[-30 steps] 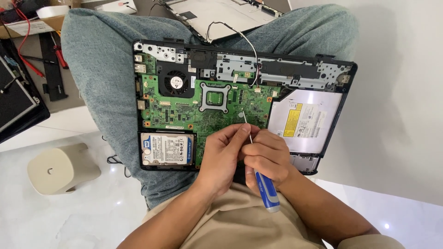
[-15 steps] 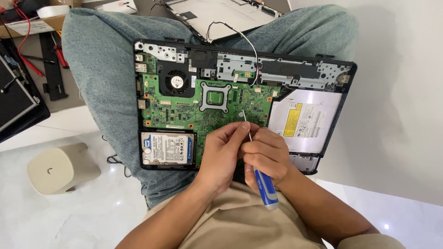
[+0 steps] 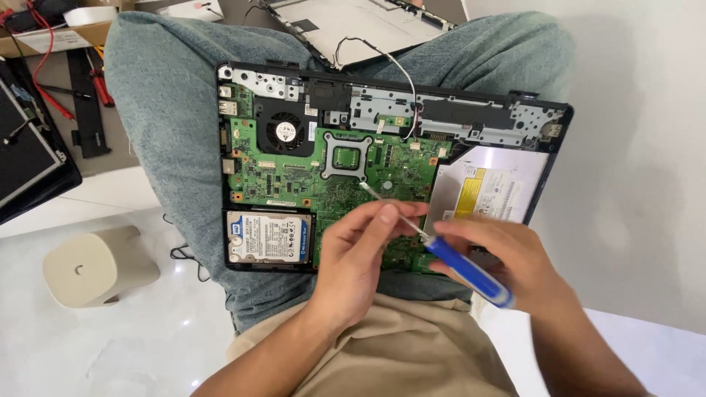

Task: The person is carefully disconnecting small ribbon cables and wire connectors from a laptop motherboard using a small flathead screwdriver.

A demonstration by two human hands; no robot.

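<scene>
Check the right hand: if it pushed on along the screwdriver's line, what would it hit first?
Probably the green circuit board. The right hand aims the screwdriver up-left, tip just over the board; depth is unclear.

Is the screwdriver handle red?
No, the screwdriver's plastic handle is blue, held in the right hand over the green circuit board.

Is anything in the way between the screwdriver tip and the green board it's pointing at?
Nothing visible blocks it. The screwdriver, held in the right hand, has its tip at the green circuit board just below the square socket frame. The left hand steadies the shaft from below, its fingers short of the tip.
</scene>
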